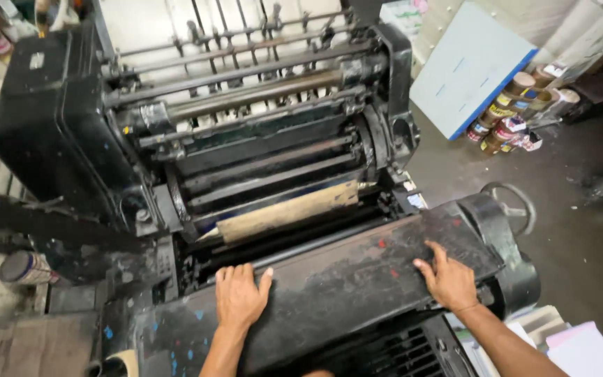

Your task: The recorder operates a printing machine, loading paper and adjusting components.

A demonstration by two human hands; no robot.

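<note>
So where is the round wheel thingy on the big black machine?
In the head view the hand wheel sits on the machine's right side, just beyond the right hand, which lies flat on the black cover, with the grey floor behind it.

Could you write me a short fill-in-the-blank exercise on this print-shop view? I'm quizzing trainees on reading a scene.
1. Both hands, the left hand and the right hand, lie flat on the machine's black ____.
2. Among the rollers lies a strip of brown ____.
3. The round handwheel sits on the person's ____ side.
4. Against the blue-edged board stand stacked ink ____.

Missing words: cover; paper; right; cans
</note>
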